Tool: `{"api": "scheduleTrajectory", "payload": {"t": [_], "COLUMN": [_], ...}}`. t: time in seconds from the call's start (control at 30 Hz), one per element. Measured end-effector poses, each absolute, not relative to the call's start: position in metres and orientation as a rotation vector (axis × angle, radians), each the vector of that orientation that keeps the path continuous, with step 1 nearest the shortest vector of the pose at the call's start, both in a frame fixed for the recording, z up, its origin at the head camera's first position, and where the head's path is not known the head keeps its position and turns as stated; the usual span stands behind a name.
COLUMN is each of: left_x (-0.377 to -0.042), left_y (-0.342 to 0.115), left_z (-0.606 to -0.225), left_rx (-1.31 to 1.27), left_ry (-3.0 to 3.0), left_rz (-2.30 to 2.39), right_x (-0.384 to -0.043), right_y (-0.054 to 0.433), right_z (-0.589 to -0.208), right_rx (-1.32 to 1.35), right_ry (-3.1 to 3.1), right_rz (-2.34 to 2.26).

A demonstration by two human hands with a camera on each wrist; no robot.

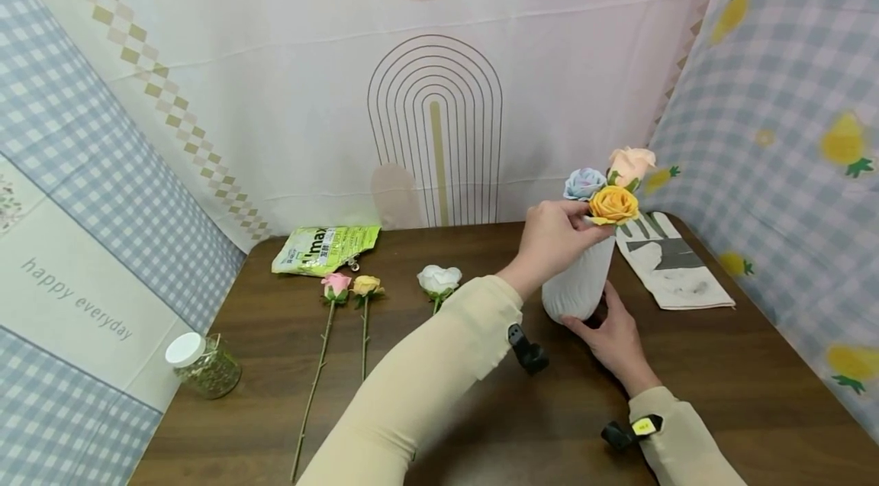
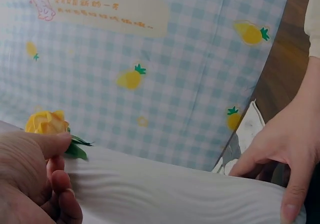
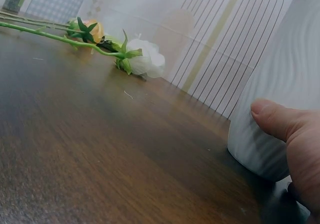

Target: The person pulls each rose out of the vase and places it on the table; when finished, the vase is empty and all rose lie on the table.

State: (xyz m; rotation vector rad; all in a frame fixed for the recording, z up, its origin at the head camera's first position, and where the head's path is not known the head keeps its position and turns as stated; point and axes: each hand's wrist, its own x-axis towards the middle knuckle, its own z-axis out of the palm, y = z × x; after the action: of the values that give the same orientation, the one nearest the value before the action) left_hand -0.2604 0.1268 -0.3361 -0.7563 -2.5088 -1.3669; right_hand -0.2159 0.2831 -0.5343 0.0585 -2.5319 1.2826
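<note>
Vase (image 1: 577, 295): white, tall and rounded, wavy ripples all down the sides, near the tabletop's far edge and toward the far right corner
Left grip (image 1: 558, 238): up by the vase's mouth, thumb and fingers brought together in a pinch just under the yellow rose (image 1: 614, 205)
Right grip (image 1: 611, 333): down low, thumb and fingers spread wide around the vase's base, so yeah, it's got hold of that
Yellow rose: ruffled layered petals, green leaves right under the bloom, stem hidden
Other blooms up top: curly blue rose (image 1: 584, 184) and a fuller peach rose (image 1: 632, 165), both above the vase's mouth
Lying flat: pink rose (image 1: 336, 285), pale yellow rose (image 1: 367, 286), white rose (image 1: 439, 280), heads toward the far edge; the pink one's stem is long, thin and knobbly
Bag (image 1: 323, 251): shiny crinkly lime plastic, far left corner
Jar (image 1: 209, 369): clear, white lid, dried green bits inside, by the left edge
Cloth (image 1: 676, 272): flat, white and grey, far right corner
Tabletop (image 1: 536, 425): dark brown wood grain
</note>
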Motion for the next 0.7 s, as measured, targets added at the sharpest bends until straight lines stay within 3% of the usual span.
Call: {"api": "scheduleTrajectory", "payload": {"t": [0.33, 0.7], "left_x": [-0.2562, -0.2550], "left_y": [0.1383, 0.1369], "left_z": [-0.3339, -0.3345], "left_rx": [-0.606, -0.716], "left_ry": [-2.531, -2.260], "left_rz": [-1.474, -1.689], "right_x": [-0.2147, -0.2158], "right_y": [0.2824, 0.2824], "right_z": [-0.5336, -0.5327], "right_rx": [0.042, 0.031], "right_ry": [-2.539, -2.550], "right_rz": [1.272, 1.248]}}
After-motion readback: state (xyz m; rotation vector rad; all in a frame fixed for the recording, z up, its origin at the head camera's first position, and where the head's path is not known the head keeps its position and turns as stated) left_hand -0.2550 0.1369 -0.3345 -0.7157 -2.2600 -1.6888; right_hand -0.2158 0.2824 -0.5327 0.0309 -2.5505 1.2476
